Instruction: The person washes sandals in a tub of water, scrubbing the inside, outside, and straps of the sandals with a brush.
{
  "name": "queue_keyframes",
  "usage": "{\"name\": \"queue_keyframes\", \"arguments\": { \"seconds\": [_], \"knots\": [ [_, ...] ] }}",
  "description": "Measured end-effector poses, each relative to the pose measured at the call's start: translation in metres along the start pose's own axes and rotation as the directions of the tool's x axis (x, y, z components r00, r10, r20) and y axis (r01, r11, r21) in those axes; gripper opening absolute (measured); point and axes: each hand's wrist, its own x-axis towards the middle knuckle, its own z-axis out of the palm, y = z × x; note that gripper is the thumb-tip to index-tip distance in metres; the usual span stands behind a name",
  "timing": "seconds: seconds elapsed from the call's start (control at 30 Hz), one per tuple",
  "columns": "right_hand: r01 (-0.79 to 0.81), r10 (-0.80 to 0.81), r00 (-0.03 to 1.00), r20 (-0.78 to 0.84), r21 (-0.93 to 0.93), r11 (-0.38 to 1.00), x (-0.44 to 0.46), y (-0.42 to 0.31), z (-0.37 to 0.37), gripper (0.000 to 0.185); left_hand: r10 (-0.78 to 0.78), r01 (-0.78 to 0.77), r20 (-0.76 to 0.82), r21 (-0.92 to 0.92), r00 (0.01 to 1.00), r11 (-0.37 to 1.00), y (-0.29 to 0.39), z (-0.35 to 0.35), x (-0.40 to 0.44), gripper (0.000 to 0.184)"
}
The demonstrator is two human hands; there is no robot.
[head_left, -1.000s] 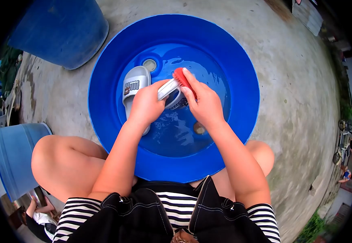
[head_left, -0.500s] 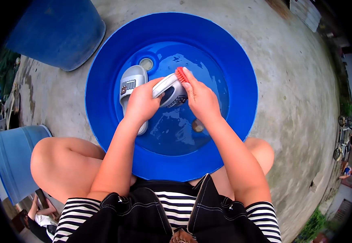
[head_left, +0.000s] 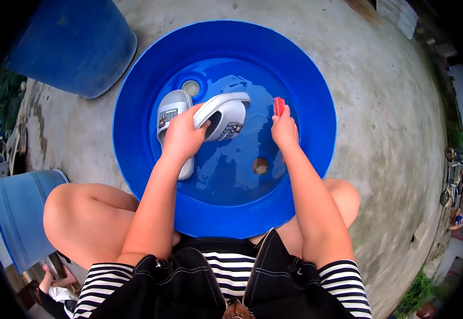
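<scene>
My left hand [head_left: 182, 134] is closed on a grey slide sandal [head_left: 229, 118], held on its side above the water with its dark, bear-like strap decoration facing right. Behind that hand, a matching grey slide sandal [head_left: 174, 100] lies in the blue tub [head_left: 311, 80], partly covered by my wrist. My right hand [head_left: 285, 129] grips a red scrub brush [head_left: 279, 106] near the tub's right wall, apart from the sandal, and its bristles point left. Shallow water [head_left: 226, 170] covers the tub's floor.
A round fitting [head_left: 190, 87] and a brownish round spot [head_left: 260, 166] show on the tub's bottom. Another large blue tub [head_left: 77, 48] stands at upper left, and a lighter blue container [head_left: 26, 212] is beside my left knee. Concrete ground [head_left: 386, 138] surrounds the tub.
My right hand has moved the brush off the sandal, to the right and slightly down. The held sandal stays in my left hand, turned a little so more of its strap shows.
</scene>
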Motion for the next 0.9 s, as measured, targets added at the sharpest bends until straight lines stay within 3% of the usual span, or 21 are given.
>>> {"name": "queue_keyframes", "arguments": {
  "seconds": [0.03,0.1,0.13,0.17,0.2,0.23,0.27,0.33,0.37,0.4,0.47,0.5,0.53,0.63,0.7,0.77,0.83,0.9],
  "knots": [
    [-0.118,0.124,0.987,-0.101,0.062,0.991,0.006,0.020,0.013,0.067,-0.029,0.029,0.007,-0.009,1.000,1.000,-0.001,-0.001,0.001,0.042],
    [-0.217,0.192,0.945,-0.266,-0.067,0.974,0.017,0.050,0.042,0.069,-0.051,0.051,0.011,-0.015,0.999,0.999,-0.002,-0.003,0.003,0.042],
    [-0.213,0.189,0.945,-0.268,-0.065,0.975,0.019,0.050,0.043,0.069,-0.033,0.033,-0.005,-0.021,0.999,0.999,-0.006,-0.002,0.003,0.042],
    [-0.201,0.172,0.976,0.131,0.258,0.945,0.022,0.053,0.043,0.069,-0.017,0.016,-0.021,-0.027,1.000,0.999,-0.008,-0.001,0.003,0.041],
    [-0.295,0.005,0.876,0.482,0.528,0.796,0.016,0.044,0.032,0.070,-0.017,0.016,-0.024,-0.029,1.000,0.999,-0.008,-0.001,0.003,0.041],
    [-0.348,-0.108,0.838,0.536,0.675,0.651,-0.003,0.017,0.017,0.058,-0.016,0.015,-0.023,-0.035,1.000,0.999,-0.008,-0.001,0.003,0.041],
    [-0.287,-0.252,0.802,0.542,0.719,0.633,-0.013,-0.008,0.003,0.055,-0.015,0.014,-0.022,-0.041,1.000,0.999,-0.008,-0.002,0.004,0.041],
    [-0.084,-0.413,0.821,0.395,0.798,0.597,-0.038,-0.052,-0.019,0.052,-0.043,0.040,-0.045,-0.052,0.998,0.998,-0.014,-0.003,0.007,0.041],
    [-0.085,-0.415,0.817,0.399,0.797,0.598,-0.040,-0.059,-0.015,0.052,-0.069,0.065,-0.063,-0.061,0.996,0.996,-0.017,-0.003,0.007,0.041],
    [0.441,-0.605,0.796,-0.018,0.702,0.559,-0.042,-0.065,-0.011,0.050,-0.072,0.069,-0.063,-0.059,0.995,0.996,-0.018,-0.002,0.006,0.041],
    [0.808,-0.781,0.576,-0.241,0.316,0.498,-0.066,-0.082,-0.026,0.049,0.011,-0.013,-0.076,-0.031,0.997,0.999,-0.020,-0.001,0.005,0.041],
    [0.777,-0.780,0.616,-0.113,0.254,0.576,-0.094,-0.092,-0.050,0.048,0.008,-0.011,-0.073,-0.030,0.997,0.999,-0.020,0.001,0.005,0.041],
    [0.791,-0.802,0.593,-0.072,0.235,0.565,-0.105,-0.094,-0.054,0.050,0.049,-0.052,-0.046,-0.068,0.998,0.996,-0.021,0.003,0.003,0.042],
    [0.761,-0.756,0.648,-0.093,0.112,0.639,-0.101,-0.084,-0.048,0.048,0.040,-0.039,0.027,-0.025,0.999,0.999,-0.017,0.010,0.002,0.046],
    [0.618,-0.606,0.784,-0.134,0.076,0.782,-0.074,-0.075,-0.045,0.040,0.070,-0.071,-0.030,-0.035,0.997,0.997,-0.012,0.013,0.002,0.047],
    [0.459,-0.461,0.887,-0.033,-0.056,0.887,-0.042,-0.056,-0.034,0.040,0.070,-0.071,-0.019,-0.046,0.997,0.996,-0.006,0.013,-0.001,0.046],
    [0.453,-0.453,0.891,-0.027,-0.023,0.891,-0.059,-0.065,-0.041,0.041,0.067,-0.066,-0.043,0.014,0.997,0.998,0.002,0.013,-0.004,0.046],
    [0.617,-0.626,0.779,-0.019,0.199,0.761,-0.094,-0.079,-0.053,0.042,0.052,-0.051,-0.056,0.016,0.997,0.999,-0.004,0.011,-0.002,0.046]
  ]
}}
